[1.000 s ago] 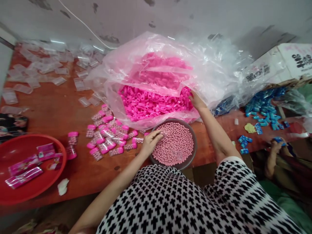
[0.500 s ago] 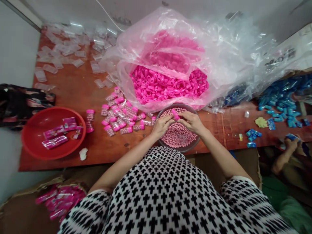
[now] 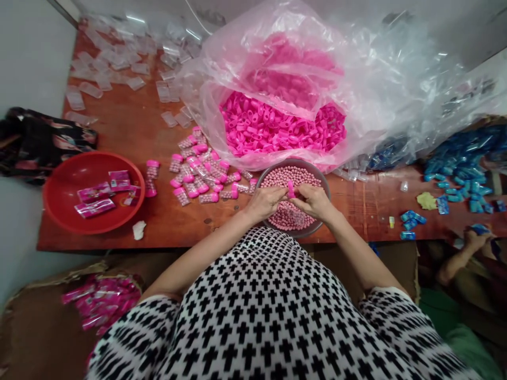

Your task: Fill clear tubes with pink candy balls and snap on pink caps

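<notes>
Over a grey bowl of small pink beads, my two hands meet in front of my body. A bright pink cap stands upright between their fingertips. My left hand is closed, its fingers pinched against the cap's left side. My right hand grips the cap from the right with thumb and fingers. Whether a clear bottle is joined to the cap is hidden by my fingers. To the left lies a pile of small clear bottles filled with pink beads and topped with pink caps.
Behind the bowl sits a large clear plastic bag of loose pink caps. A red basin holds several pink packets. Clear empty bottles lie back left. Blue packets and a co-worker's hands are at right.
The view has shifted slightly, so the table sits higher and further right. The cap has turned from slanted to nearly upright between my fingers.
</notes>
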A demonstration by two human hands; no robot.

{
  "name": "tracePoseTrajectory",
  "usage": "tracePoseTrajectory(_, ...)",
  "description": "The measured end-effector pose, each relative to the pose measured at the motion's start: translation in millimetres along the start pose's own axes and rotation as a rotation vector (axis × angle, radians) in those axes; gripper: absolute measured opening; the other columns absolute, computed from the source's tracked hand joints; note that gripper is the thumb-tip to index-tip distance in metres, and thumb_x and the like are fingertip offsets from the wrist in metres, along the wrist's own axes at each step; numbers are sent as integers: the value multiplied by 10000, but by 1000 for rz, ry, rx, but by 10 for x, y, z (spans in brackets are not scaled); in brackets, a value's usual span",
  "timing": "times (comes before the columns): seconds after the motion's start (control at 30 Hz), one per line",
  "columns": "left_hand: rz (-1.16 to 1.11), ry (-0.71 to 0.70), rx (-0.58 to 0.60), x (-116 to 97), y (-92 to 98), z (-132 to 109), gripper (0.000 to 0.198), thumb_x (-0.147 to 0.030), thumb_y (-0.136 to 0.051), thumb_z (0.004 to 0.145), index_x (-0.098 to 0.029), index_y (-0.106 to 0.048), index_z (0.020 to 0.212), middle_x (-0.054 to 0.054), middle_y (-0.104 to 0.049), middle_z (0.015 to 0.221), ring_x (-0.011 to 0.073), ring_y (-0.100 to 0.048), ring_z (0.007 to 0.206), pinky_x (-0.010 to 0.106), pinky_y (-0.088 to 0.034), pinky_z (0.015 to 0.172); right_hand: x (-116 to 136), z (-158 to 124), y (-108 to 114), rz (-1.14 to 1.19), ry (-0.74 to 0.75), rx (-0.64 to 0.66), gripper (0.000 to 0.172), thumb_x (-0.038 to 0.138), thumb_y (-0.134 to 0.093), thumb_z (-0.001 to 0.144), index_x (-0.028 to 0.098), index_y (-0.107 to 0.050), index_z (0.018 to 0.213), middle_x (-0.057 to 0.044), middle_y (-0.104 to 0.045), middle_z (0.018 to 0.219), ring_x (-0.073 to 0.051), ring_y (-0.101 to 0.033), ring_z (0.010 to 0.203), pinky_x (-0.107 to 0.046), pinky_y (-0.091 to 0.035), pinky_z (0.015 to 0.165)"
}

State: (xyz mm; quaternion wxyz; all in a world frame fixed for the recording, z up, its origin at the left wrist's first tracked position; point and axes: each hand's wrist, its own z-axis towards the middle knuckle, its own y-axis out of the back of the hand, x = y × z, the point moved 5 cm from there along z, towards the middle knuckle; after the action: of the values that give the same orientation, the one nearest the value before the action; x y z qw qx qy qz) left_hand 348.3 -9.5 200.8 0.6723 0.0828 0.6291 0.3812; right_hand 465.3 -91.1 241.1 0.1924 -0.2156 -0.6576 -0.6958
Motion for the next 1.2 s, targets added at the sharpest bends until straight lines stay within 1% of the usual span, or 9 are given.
tracePoseTrajectory(0.13,-54,31,30,7,5,-24,259,-252,-448,896,-180,-694,928,60,-683,782,164,-637,734,255,-485,711,-64,0,-67,156,-44,30,216,385,-546,854,186,-631,836,-11,-549,659,-127,-481,596,-251,-358,577)
tracePoseTrajectory(0.3,-151,68,-44,20,67,-66,255,-317,-487,890,-186,-704,921,53,-708,865,166,-650,796,252,-478,737,-107,3,-112,472,-103,33,323,440,-595,825,225,-627,1064,-34,-629,882,-150,-560,723,-271,-434,647)
tracePoseTrajectory(0.5,-112,134,-54,13,37,-156,270,-306,-499,882,-177,-695,749,27,-648,685,136,-590,635,229,-434,612,41,-25,-162,173,26,-6,218,361,-529,878,194,-632,972,-54,-582,791,-172,-531,737,-295,-429,674)
tracePoseTrajectory(0.7,-104,184,-56,88,53,-158,271,-272,-534,853,-163,-641,628,11,-605,619,121,-539,587,227,-399,589,33,-13,-276,-6,88,16,278,295,-452,917,170,-571,1136,-88,-601,869,-191,-560,787,-311,-470,708)
tracePoseTrajectory(0.8,-159,212,6,127,76,-145,289,-282,-547,839,-147,-633,598,5,-597,587,113,-524,571,220,-386,576,132,104,-184,-127,202,80,393,285,-464,911,173,-477,1288,-127,-596,1111,-226,-561,1012,-368,-477,846)
tracePoseTrajectory(0.87,-228,215,56,139,76,-148,259,-277,-551,825,-145,-661,631,5,-626,611,121,-546,594,220,-395,582,274,186,-98,-225,356,147,480,250,-478,900,187,-394,1368,-125,-492,1330,-248,-443,1235,-427,-404,992)
tracePoseTrajectory(0.93,-305,241,70,166,75,-167,257,-286,-560,803,-143,-676,624,1,-635,603,126,-552,587,222,-404,574,391,245,-32,-295,488,222,490,219,-472,898,202,-381,1379,-95,-447,1396,-244,-359,1318,-460,-328,1064)
tracePoseTrajectory(1.07,-512,369,-62,279,90,-229,250,-350,-608,746,-139,-715,666,12,-672,636,138,-566,592,241,-442,588,370,302,-15,-333,455,253,373,279,-447,919,137,-507,1259,-137,-587,1202,-260,-498,1168,-460,-406,986)
tracePoseTrajectory(1.2,-776,561,-308,399,50,-287,341,-392,-677,671,-142,-738,895,44,-726,827,156,-602,679,266,-488,636,219,237,-175,-214,239,72,524,357,-481,899,88,-401,1341,-197,-576,1162,-289,-525,1100,-477,-449,935)
